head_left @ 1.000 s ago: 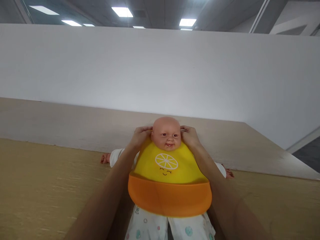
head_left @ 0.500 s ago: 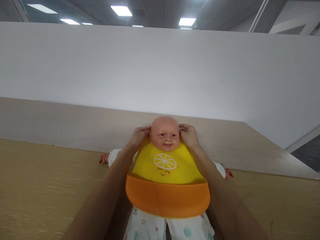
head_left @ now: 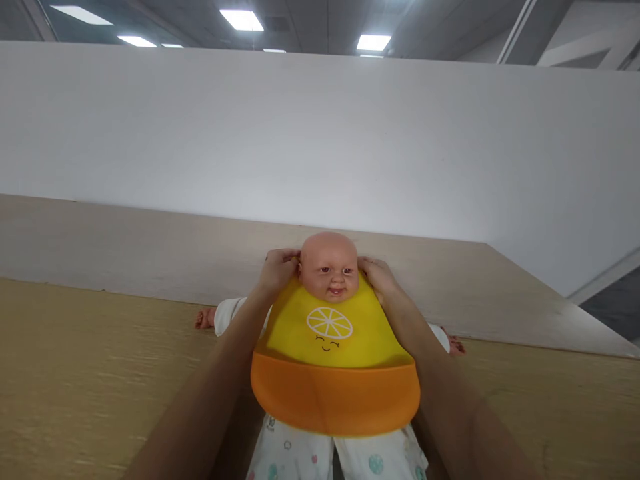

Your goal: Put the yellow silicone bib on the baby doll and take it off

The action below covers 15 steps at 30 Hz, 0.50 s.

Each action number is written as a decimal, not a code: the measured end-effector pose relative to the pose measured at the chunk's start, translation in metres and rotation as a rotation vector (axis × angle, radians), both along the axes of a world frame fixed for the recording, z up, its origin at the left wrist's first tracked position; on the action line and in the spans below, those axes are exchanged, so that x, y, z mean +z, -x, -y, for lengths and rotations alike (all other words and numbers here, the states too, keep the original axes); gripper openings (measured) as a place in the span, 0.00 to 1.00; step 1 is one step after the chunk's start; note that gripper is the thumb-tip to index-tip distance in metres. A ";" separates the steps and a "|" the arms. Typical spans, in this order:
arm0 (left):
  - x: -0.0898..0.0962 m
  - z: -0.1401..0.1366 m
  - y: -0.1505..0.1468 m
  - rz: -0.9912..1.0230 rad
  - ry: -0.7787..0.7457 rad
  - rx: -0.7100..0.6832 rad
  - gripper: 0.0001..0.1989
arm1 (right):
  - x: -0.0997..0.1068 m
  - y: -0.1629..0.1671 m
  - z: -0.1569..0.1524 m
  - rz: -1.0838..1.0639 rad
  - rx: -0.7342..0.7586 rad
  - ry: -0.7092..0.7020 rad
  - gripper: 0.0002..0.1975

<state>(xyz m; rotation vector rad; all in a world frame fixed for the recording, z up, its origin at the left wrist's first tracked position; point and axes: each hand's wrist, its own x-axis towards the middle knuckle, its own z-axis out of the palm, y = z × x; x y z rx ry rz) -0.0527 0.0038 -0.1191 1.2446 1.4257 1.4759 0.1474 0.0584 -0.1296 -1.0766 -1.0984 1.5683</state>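
Note:
A baby doll (head_left: 328, 250) with a bald head lies face up, its arms stretched out to both sides. Over its chest spreads a yellow bib (head_left: 290, 333) with a white citrus slice and a smiling face printed on it. The bib's orange catch pocket (head_left: 335, 397) sits across the doll's belly. At the left of the doll's neck, my left hand (head_left: 277, 272) is closed on the bib's upper edge. My right hand (head_left: 379, 277) grips the opposite upper edge. The fingertips of both hands and the bib's neck ends are partly hidden behind the head.
The doll rests on a yellowish wood-look surface (head_left: 100, 373). Behind its head runs a pale raised ledge (head_left: 150, 247), backed by a white partition (head_left: 320, 133). Printed white trousers (head_left: 295, 453) cover the doll's legs near me.
My right hand has shifted slightly lower beside the doll's neck, its fingers drawn in a little. My left hand has moved slightly up and left. The bib and doll stay almost the same.

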 end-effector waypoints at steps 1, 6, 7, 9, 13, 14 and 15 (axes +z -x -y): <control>0.000 0.000 0.000 0.009 0.007 -0.005 0.16 | -0.002 0.000 0.000 -0.017 0.011 0.020 0.07; -0.005 -0.003 0.002 -0.033 0.037 0.046 0.15 | -0.013 0.003 -0.007 0.108 -0.030 -0.088 0.08; -0.006 -0.005 0.003 -0.085 0.035 0.072 0.15 | -0.014 0.003 -0.009 0.157 -0.045 -0.133 0.08; -0.006 -0.006 0.004 -0.209 0.020 0.117 0.15 | -0.015 0.004 -0.011 0.227 -0.065 -0.198 0.09; -0.006 -0.005 0.005 -0.349 -0.009 0.128 0.15 | -0.013 0.003 -0.012 0.282 -0.083 -0.242 0.12; -0.006 -0.005 0.005 -0.357 -0.012 0.118 0.14 | -0.012 0.003 -0.012 0.297 -0.086 -0.243 0.12; -0.006 -0.004 0.005 -0.358 -0.013 0.104 0.14 | -0.011 0.003 -0.011 0.312 -0.086 -0.241 0.12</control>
